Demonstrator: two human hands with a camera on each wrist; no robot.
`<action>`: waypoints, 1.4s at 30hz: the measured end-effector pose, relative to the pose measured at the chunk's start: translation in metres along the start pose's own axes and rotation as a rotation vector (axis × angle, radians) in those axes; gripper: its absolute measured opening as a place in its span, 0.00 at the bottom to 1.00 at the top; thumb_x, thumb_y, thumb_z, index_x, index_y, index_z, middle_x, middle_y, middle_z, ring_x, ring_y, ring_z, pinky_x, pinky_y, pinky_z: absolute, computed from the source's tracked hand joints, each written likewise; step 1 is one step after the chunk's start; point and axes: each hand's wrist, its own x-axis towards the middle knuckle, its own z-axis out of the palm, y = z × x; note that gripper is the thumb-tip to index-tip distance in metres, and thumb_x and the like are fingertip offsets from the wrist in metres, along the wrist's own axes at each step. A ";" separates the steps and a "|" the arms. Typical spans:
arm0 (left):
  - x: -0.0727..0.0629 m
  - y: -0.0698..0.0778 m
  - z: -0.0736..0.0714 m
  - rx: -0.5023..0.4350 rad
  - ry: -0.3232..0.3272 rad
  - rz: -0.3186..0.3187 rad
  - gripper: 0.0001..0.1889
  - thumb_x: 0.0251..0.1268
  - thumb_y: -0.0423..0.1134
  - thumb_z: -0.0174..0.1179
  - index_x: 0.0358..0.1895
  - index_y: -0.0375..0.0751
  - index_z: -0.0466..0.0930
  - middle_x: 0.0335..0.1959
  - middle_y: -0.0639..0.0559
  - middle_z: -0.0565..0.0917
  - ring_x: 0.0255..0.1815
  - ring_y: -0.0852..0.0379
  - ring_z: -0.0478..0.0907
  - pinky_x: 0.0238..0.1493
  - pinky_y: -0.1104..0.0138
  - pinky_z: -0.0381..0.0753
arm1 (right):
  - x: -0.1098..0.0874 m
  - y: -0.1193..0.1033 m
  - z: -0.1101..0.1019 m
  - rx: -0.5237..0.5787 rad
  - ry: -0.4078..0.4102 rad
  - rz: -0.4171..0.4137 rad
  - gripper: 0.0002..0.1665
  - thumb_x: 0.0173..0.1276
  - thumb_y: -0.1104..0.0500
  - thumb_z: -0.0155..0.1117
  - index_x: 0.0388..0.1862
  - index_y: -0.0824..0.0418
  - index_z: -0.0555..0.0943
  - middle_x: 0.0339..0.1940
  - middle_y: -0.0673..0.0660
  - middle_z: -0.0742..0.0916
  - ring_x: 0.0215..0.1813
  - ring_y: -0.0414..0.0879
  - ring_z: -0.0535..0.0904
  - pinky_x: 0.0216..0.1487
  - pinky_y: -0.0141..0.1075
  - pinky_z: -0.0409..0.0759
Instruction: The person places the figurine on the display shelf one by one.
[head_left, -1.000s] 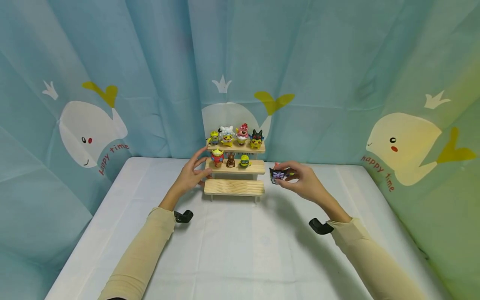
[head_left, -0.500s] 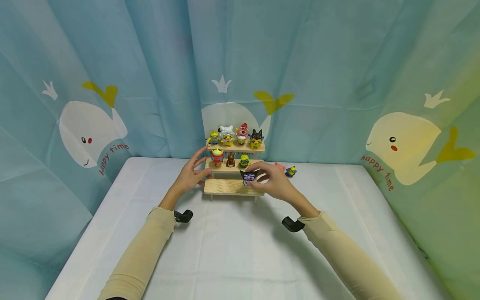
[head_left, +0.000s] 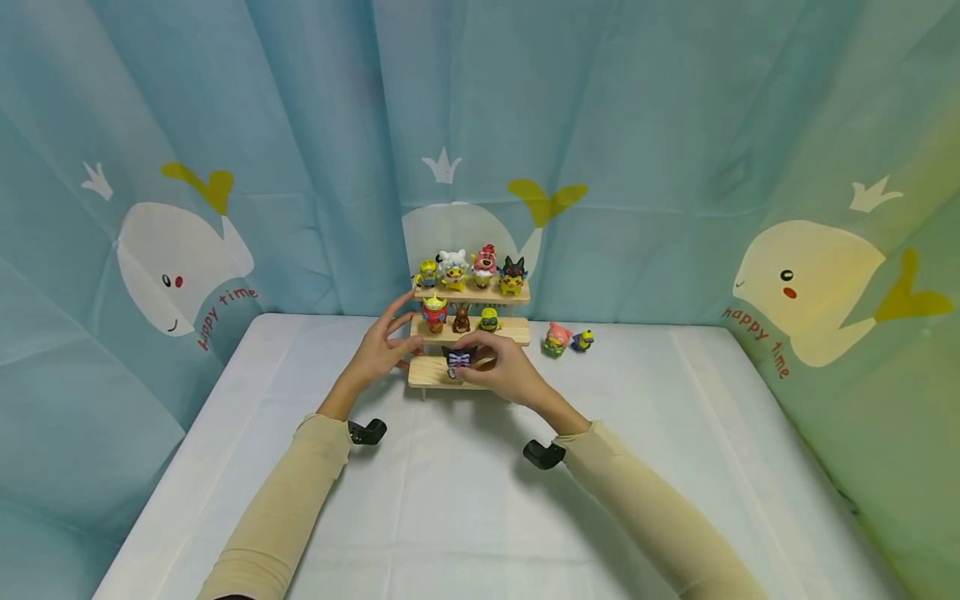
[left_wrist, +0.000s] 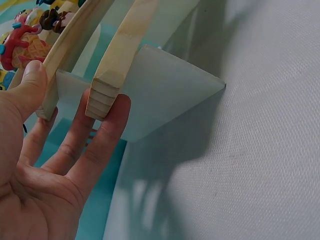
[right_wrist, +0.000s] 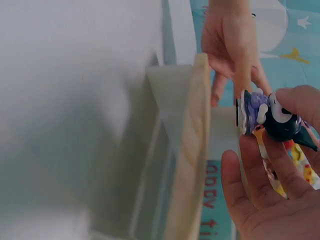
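My right hand [head_left: 504, 367] pinches a small black, purple and white figurine [head_left: 458, 360] close over the lowest plank of a three-tier wooden display stand [head_left: 429, 372]. In the right wrist view the figurine [right_wrist: 257, 112] lies sideways between thumb and fingers, its base toward the plank [right_wrist: 192, 145]. My left hand [head_left: 377, 350] holds the stand's left end. In the left wrist view its thumb [left_wrist: 34, 82] rests at the middle plank, with fingertips against the plank ends. Several figurines stand on the upper tiers, among them a red one [head_left: 434, 312] and a brown one [head_left: 461, 318].
To the right of the stand, a pink figurine [head_left: 557, 340] and a yellow-blue one [head_left: 582, 340] are on the white tablecloth [head_left: 450, 500]. A blue curtain [head_left: 637, 125] with whale prints hangs behind. Clear side supports [left_wrist: 165, 85] carry the planks.
My right hand has carried the black figurine leftward from beside the stand to over its lowest plank, uncovering the pink and yellow-blue figurines. The left hand has stayed at the stand.
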 end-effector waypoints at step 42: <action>0.001 -0.004 -0.001 0.004 0.001 0.028 0.41 0.77 0.32 0.60 0.84 0.59 0.50 0.81 0.29 0.51 0.55 0.30 0.82 0.31 0.51 0.89 | 0.015 0.009 0.041 -0.005 0.047 0.011 0.19 0.70 0.64 0.72 0.59 0.62 0.82 0.50 0.60 0.87 0.46 0.54 0.87 0.49 0.40 0.86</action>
